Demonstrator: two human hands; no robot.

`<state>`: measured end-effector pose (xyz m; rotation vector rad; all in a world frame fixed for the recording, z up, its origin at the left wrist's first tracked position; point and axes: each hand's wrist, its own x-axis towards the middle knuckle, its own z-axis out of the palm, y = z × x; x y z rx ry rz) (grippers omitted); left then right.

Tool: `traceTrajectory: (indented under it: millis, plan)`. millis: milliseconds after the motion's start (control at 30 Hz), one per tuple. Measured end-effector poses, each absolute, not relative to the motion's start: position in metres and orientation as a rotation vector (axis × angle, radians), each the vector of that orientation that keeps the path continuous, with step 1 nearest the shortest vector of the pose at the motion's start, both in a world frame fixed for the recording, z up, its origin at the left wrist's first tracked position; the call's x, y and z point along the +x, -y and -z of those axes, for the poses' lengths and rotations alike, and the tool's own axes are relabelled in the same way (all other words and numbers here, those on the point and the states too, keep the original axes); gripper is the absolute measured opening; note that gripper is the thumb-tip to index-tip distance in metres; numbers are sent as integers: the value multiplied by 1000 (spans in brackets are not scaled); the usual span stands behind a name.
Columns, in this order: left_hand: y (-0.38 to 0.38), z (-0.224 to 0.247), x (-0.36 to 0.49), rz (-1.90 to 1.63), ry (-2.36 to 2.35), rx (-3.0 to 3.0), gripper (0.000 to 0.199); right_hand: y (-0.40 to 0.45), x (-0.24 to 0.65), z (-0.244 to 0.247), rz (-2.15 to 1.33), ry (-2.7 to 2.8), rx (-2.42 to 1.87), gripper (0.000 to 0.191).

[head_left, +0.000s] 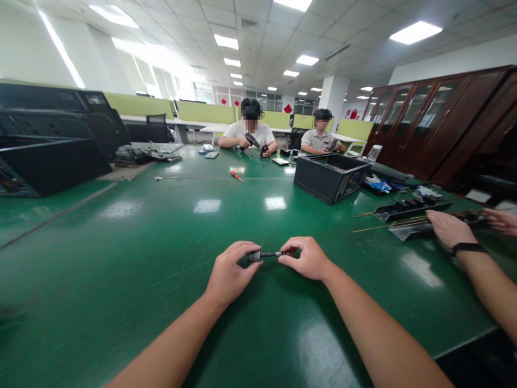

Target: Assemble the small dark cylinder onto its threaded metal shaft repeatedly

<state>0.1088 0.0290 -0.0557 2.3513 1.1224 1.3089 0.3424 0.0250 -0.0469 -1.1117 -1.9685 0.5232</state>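
Observation:
Low over the green table [161, 302], my two hands hold a slender part between them. It has a short dark-grey cylinder [254, 256] at its left end and a thin dark shaft [269, 254] running right; its exact kind I cannot make out. My left hand [230, 272] pinches the cylinder between thumb and fingers. The right end of the shaft sits in the pinch of my right hand [309, 260], whose fingers hide part of that end.
An orange-handled screwdriver [236, 175] lies farther back. Right of it stands a black computer case [331, 178]. Another person's hand [452, 229] rests by metal trays [420, 223] with thin rods. Two co-workers sit across. More black cases [60, 161] stand at left.

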Motion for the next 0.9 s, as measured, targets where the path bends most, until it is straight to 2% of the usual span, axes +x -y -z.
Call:
traceTrajectory:
  millis: [900]
  plan:
    - [-30,56,108,-1317,-1114,2345,22,-25,344,48,-521,1969,-1107,6]
